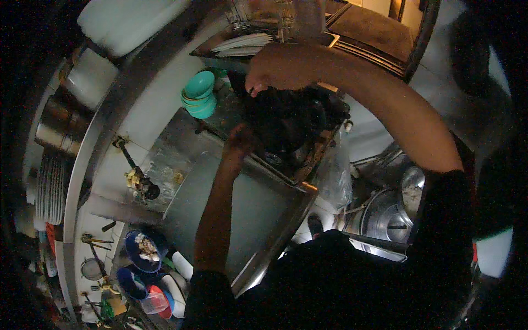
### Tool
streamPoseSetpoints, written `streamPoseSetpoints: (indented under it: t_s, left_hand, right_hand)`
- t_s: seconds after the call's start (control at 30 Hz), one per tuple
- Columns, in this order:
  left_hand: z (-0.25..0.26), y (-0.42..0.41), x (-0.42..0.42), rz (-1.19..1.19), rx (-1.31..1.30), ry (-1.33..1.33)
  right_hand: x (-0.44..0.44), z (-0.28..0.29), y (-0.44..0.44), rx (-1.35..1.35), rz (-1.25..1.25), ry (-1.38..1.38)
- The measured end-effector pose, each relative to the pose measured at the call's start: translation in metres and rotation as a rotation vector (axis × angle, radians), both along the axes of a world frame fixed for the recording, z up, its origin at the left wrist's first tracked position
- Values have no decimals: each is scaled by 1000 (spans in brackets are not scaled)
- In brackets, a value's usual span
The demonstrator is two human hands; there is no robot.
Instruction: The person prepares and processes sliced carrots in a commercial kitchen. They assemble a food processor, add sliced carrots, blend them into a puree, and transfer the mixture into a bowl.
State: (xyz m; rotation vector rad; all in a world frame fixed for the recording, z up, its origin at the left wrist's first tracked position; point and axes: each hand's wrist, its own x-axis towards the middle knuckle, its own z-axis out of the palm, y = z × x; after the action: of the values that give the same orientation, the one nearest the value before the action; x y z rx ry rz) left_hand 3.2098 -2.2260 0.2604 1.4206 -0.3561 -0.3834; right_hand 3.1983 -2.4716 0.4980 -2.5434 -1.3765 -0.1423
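A dark, round item, perhaps a pan or pot point(284, 119), lies in deep shadow on the counter before me. My left hand point(241, 142) is at its near left side, by the metal counter edge; its fingers blur into the dark. Above the item's far side reaches my right hand point(274, 74), fingers curled down toward its rim; whether they grip it is too dark to tell. Stacked turquoise bowls point(199, 95) stand to the left of the dark item.
A metal sink point(243, 214) lies beneath my left forearm, with a tap point(142, 183) on the wall side. Blue bowls point(142, 251) and plastic containers sit lower left. White plates point(243, 44) rest at the back. A clear plastic bag point(336, 177) hangs right of the counter, near a large metal pot point(385, 214).
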Motion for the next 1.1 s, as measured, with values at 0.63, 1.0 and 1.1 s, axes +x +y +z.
streamPoseSetpoints:
  t_s: [0.63, 1.0, 1.1]
  left_hand:
    - [-60, -37, -20, 412, 168, -479]
    - [63, -1, -55, 113, 211, -604]
    - [68, -5, -64, 60, 190, -668]
  right_hand:
    - [-59, -120, 36, -285, -483, -22]
    - [-114, -194, 37, 845, -673, -331]
    - [-124, -290, 6, 1153, -985, 44]
